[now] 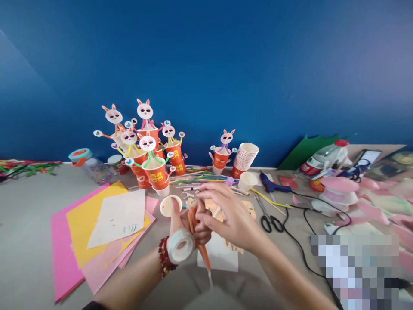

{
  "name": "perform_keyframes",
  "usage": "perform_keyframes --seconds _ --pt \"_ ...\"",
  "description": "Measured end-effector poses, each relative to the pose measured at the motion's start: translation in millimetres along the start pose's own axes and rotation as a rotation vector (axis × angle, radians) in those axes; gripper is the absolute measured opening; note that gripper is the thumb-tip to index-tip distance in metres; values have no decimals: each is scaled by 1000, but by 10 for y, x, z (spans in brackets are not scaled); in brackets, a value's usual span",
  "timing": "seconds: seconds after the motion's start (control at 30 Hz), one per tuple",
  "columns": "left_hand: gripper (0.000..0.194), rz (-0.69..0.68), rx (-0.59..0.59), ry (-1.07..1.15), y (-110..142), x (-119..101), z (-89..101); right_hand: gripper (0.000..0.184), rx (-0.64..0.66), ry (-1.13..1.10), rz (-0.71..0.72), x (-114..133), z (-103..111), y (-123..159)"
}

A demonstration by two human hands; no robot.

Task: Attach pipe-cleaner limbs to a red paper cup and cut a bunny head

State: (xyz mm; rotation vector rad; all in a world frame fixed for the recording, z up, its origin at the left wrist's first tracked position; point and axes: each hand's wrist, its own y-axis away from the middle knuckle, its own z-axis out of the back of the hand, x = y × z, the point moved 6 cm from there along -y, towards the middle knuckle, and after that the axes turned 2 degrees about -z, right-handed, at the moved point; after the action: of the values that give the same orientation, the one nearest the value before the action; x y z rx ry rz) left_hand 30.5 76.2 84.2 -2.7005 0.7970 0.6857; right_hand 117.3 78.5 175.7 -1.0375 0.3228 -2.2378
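My left hand (pixel 202 228) is closed around a long, thin orange thing (pixel 202 251); its exact kind I cannot make out. It slants downward and ends in a pale, narrow tip. A roll of white tape (pixel 180 246) sits at my left wrist beside a red bead bracelet. My right hand (pixel 226 213) reaches over from the right, fingers stretched out and apart, close to the left fingers; whether they touch is unclear. Just left of the hands stands a white-lined paper cup (pixel 171 206). Under them lie a white sheet (pixel 222 259) and peach paper cut-outs (pixel 248 210).
Orange paper cups with rabbit figures (pixel 156 170) stand at the back, near a cup stack (pixel 245 158). Coloured paper sheets (pixel 116 215) lie left. To the right are scissors (pixel 270 220), a corded blue glue gun (pixel 274 185), a bottle (pixel 322 158) and pink scraps.
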Motion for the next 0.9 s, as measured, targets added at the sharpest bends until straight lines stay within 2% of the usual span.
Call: perform_keyframes --seconds 0.13,0.23,0.3,0.37,0.43,0.5,0.63,0.7,0.83,0.9 --pt "74 104 125 63 4 136 -44 10 286 -278 -86 -109 -173 -106" --pt "77 222 178 103 20 235 -72 6 344 -430 -172 -135 -253 -95" --pt "79 231 140 118 12 258 -39 10 328 -487 -224 -160 -257 -69" --pt "79 174 47 101 -7 239 38 15 313 -520 -297 -212 -245 -31" --pt "72 107 -33 48 -12 199 114 19 323 -545 -373 -272 -230 12" --pt "62 85 -49 -31 -1 164 150 20 314 -519 -397 -314 -184 34" --pt "59 88 53 -313 38 61 127 22 291 -440 -375 -362 -60 44" --pt "47 8 76 -527 47 -58 107 22 291 -423 -382 -397 -15 54" --pt "34 -141 -11 -1043 60 -274 60 19 264 -327 -376 -472 44 77" --pt "31 -160 -47 -1187 69 -322 25 18 259 -287 -379 -496 44 92"
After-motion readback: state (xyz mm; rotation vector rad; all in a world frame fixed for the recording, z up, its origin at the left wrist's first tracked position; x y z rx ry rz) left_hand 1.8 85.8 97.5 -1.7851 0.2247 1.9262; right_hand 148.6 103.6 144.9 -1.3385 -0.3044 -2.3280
